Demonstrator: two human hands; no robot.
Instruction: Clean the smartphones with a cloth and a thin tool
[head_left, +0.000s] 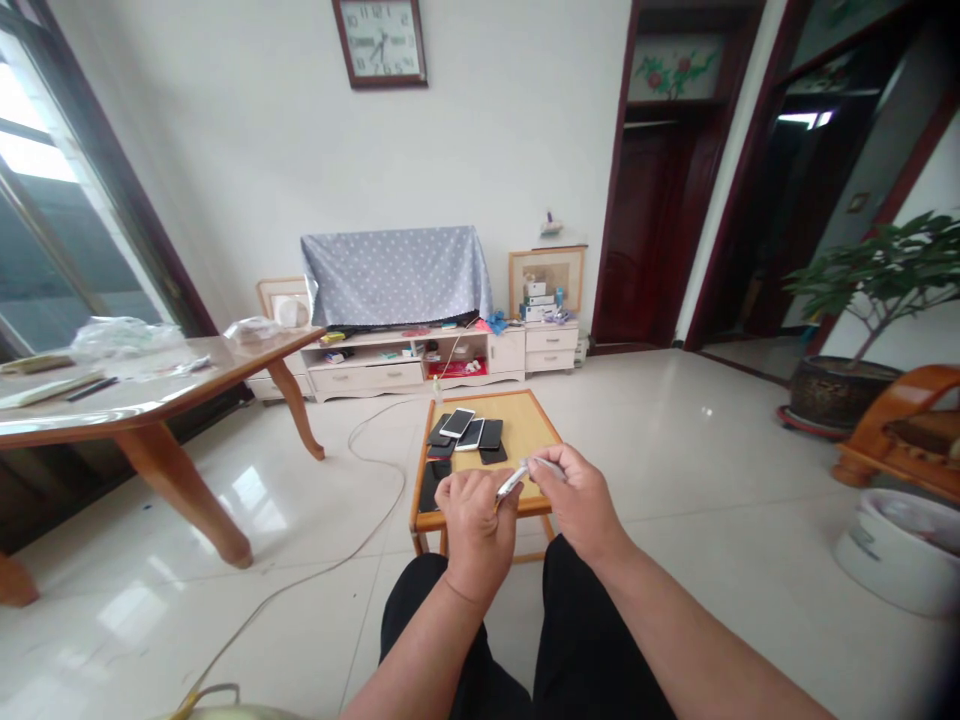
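Observation:
Over the near edge of a small wooden table (534,420), my left hand (474,515) is closed around a white-edged phone (511,485), seen nearly edge-on. My right hand (585,505) meets the phone's far end, its thumb and fingers pinching a thin whitish piece (553,468); whether this is part of the phone or a separate cover I cannot tell. Just beyond, on the table's left half, several phones lie in a loose pile, among them a white-framed phone (457,423) and a black phone (490,434). Another dark phone (433,484) lies beside my left hand.
A larger table (225,355) with plastic bags (127,340) stands at left. A cable (360,545) runs across the floor. Against the wall is a low white cabinet (367,378) with a cloth-covered shape (397,275). At right are a potted plant (840,390) and a white bucket (892,560).

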